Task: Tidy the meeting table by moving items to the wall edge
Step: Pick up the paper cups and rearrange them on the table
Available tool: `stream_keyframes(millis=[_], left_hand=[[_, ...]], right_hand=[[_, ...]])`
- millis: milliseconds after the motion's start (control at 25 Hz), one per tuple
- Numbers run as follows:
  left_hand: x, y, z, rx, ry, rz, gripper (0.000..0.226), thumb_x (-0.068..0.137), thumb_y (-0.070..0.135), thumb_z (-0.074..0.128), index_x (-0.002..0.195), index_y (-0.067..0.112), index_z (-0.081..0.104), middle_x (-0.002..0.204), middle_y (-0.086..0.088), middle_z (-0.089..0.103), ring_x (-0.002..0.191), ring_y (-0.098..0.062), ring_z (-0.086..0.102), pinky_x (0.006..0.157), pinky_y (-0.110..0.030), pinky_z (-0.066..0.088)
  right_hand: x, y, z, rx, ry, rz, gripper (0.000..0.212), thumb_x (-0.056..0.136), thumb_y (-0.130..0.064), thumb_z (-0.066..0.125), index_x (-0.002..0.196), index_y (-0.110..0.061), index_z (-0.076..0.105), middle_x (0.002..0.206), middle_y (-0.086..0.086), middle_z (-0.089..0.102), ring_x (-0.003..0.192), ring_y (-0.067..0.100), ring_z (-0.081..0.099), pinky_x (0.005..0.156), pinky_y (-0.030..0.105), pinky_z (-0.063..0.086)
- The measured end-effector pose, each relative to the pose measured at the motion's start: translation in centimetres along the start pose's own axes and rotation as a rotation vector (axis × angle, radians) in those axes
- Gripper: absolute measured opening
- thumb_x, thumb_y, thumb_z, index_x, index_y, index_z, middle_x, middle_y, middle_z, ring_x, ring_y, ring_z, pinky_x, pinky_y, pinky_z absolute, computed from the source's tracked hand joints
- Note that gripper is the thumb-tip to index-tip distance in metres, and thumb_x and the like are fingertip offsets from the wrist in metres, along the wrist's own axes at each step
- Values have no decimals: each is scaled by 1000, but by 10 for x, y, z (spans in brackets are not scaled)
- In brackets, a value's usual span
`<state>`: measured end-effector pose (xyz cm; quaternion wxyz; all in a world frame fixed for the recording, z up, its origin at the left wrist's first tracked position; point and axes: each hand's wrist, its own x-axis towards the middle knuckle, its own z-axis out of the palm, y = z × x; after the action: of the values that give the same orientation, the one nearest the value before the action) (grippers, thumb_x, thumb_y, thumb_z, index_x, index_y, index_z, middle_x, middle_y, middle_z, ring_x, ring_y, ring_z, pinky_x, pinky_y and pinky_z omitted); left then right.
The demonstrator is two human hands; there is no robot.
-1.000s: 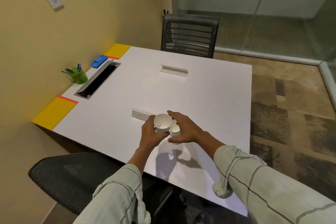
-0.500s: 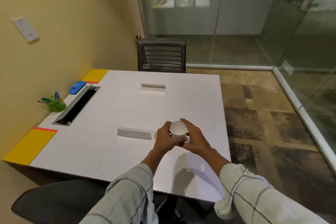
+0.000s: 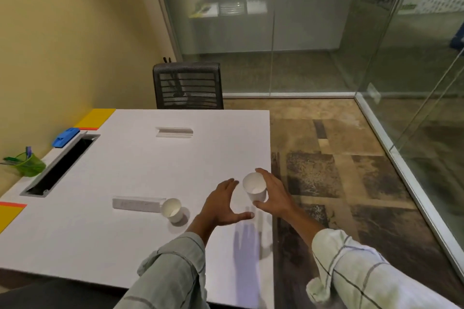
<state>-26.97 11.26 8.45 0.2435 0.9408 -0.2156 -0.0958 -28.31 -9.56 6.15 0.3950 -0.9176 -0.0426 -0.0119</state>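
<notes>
My right hand [image 3: 272, 194] grips a white paper cup [image 3: 254, 187] above the right edge of the white meeting table [image 3: 125, 175]. Just left of that cup, my left hand [image 3: 222, 204] hovers with its fingers spread and holds nothing. A second white paper cup [image 3: 172, 209] stands on the table near me, touching the end of a white name-plate holder [image 3: 136, 204]. Another clear holder [image 3: 174, 132] lies farther back in the middle. Along the wall edge sit a blue eraser [image 3: 65, 137] and a green pen cup [image 3: 29, 165].
A black cable slot [image 3: 61, 164] runs beside the wall edge, with yellow pads [image 3: 96, 118] at both ends. A black mesh chair [image 3: 188, 85] stands at the far side. Glass partitions [image 3: 313, 27] enclose the carpeted floor to the right.
The two cups held together have come apart: one now stands on the table by the holder, my right hand carried the other to the right, and my left hand let go and opened.
</notes>
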Motion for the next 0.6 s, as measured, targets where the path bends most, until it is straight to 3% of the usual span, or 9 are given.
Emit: stream_keyframes(millis=[120, 320, 600], left_hand=[[30, 39, 38, 139, -21, -40, 111, 65, 89, 52, 152, 26, 23, 161, 2, 24, 149, -23, 20, 120, -47, 24], [75, 85, 62, 223, -60, -99, 100, 77, 84, 40, 154, 25, 16, 164, 0, 14, 151, -24, 10, 122, -49, 15], [166, 94, 51, 217, 107, -120, 69, 94, 58, 42, 150, 20, 30, 157, -3, 33, 145, -23, 28, 119, -42, 26]], right_hand=[[9, 52, -39, -75, -97, -10, 102, 73, -36, 83, 152, -33, 18, 157, -4, 33, 140, 22, 38, 110, 41, 39], [32, 93, -102, -166, -123, -36, 102, 71, -36, 85, 152, -25, 24, 153, 1, 39, 137, 25, 42, 109, 43, 41], [113, 125, -147, -151, -125, -145, 100, 72, -36, 83, 152, -23, 25, 151, 4, 40, 132, 26, 45, 104, 43, 48]])
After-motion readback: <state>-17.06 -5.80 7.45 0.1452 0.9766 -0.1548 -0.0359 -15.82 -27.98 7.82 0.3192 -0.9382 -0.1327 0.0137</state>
